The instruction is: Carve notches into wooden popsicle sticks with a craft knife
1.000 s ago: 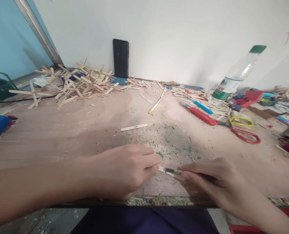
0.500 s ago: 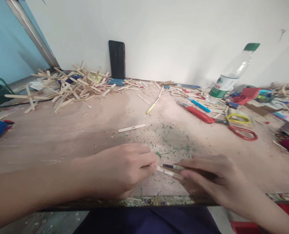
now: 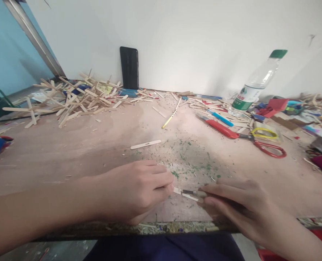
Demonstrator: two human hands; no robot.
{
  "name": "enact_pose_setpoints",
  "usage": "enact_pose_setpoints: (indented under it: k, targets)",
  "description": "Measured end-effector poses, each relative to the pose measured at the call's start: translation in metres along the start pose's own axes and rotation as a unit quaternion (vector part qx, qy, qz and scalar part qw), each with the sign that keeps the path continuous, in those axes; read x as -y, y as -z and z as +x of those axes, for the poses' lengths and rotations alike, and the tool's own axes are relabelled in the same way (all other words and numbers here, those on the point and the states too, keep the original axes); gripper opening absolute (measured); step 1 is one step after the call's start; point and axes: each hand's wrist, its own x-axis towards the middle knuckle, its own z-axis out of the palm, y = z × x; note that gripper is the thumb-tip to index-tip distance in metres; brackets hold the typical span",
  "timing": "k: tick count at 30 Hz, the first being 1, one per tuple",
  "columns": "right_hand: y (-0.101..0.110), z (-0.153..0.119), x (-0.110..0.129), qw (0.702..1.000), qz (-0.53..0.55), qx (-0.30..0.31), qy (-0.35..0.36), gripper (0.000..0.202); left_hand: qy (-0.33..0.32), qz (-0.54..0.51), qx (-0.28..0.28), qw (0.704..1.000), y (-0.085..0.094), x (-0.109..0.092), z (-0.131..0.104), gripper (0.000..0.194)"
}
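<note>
My left hand [image 3: 147,190] is closed on one end of a pale wooden craft stick [image 3: 190,197], pressing it against the worktable near the front edge. The stick has a small notch partway along. My right hand [image 3: 239,203] grips a craft knife [image 3: 192,193], its flat metal blade lying over the stick just beside the notch. The fingers of my right hand hide most of the knife's handle. Farther back, a second craft stick [image 3: 145,144] with a small slot in its middle lies flat. Green shavings [image 3: 182,166] are scattered around the hands.
A heap of joined sticks [image 3: 82,98] and an upright phone [image 3: 129,68] stand at the back left. To the right are a red utility knife [image 3: 222,128], scissors [image 3: 269,148] and a water bottle [image 3: 252,90]. A yellow strip [image 3: 171,117] lies mid-table.
My right hand and the craft knife have shifted slightly down and to the right along the stick. The left hand keeps its hold, and the view has shifted a little.
</note>
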Motion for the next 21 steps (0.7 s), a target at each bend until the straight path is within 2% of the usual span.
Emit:
enact_pose_setpoints:
  k: [4, 11, 15, 21]
  targets:
    - [-0.0033, 0.0013, -0.0020, 0.999, 0.000, -0.009, 0.040, 0.021, 0.002, -0.003, 0.000, 1.000, -0.0001, 0.0000, 0.0004, 0.021]
    - [-0.0035, 0.0044, 0.0007, 0.994, -0.061, -0.034, 0.087, 0.025, -0.001, -0.010, -0.006, 1.000, -0.0029, -0.0012, 0.0015, 0.019]
    - [-0.0062, 0.0032, -0.0001, 0.994, -0.061, -0.039, 0.083, 0.022, 0.001, -0.002, -0.001, 1.000, -0.0039, -0.0020, 0.0014, 0.016]
    - [-0.0103, -0.0004, -0.0082, 0.994, -0.050, -0.015, 0.097, 0.025, 0.000, 0.006, 0.011, 1.000, -0.0030, -0.0029, 0.0011, 0.015]
